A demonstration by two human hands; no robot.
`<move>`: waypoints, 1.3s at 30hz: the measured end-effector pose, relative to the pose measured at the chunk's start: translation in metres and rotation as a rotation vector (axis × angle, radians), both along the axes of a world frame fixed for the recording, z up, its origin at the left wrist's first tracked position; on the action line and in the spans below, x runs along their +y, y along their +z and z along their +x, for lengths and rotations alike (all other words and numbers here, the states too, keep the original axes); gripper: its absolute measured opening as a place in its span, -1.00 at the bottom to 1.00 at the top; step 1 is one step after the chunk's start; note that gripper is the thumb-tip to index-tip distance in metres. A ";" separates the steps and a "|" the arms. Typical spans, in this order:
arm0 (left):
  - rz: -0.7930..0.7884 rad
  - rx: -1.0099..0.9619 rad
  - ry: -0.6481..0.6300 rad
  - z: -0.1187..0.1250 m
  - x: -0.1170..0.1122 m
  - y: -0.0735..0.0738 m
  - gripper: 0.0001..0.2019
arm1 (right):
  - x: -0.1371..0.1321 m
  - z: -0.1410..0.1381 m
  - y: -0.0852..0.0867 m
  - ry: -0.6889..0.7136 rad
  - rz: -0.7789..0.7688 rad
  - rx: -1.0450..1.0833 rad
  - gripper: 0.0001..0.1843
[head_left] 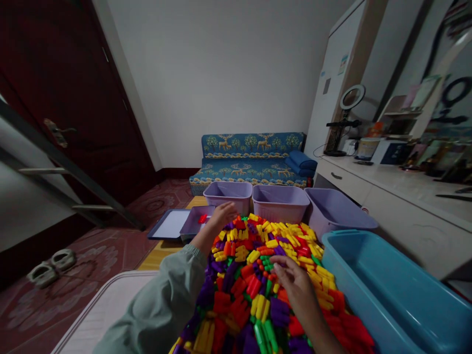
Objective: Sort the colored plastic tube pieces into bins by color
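Note:
A big heap of plastic building pieces (pixel 258 275) in red, yellow, purple, green and orange fills the middle. My left hand (pixel 221 215) reaches to the heap's far left edge beside a small purple tray (pixel 191 226); its fingers look curled, what they hold is hidden. One red piece (pixel 202 218) lies in that tray. My right hand (pixel 295 285) rests on the heap near its middle, fingers spread and bent over the pieces.
Three lilac bins (pixel 228 194) (pixel 280 199) (pixel 337 211) stand behind the heap. A large blue tub (pixel 391 295) is at the right, a white lid (pixel 103 314) at the lower left. A flat tray (pixel 169 225), sofa (pixel 250 160), white counter (pixel 398 187) and slippers (pixel 51 265) surround.

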State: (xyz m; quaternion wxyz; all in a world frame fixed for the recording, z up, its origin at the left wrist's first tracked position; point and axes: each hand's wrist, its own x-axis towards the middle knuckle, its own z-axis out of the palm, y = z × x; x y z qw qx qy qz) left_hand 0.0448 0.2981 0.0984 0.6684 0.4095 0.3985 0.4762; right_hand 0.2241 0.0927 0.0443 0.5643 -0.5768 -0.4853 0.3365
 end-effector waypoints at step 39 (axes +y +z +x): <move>0.325 0.665 -0.098 -0.011 -0.063 -0.070 -0.55 | 0.136 -0.019 -0.001 0.000 -0.060 -0.466 -0.95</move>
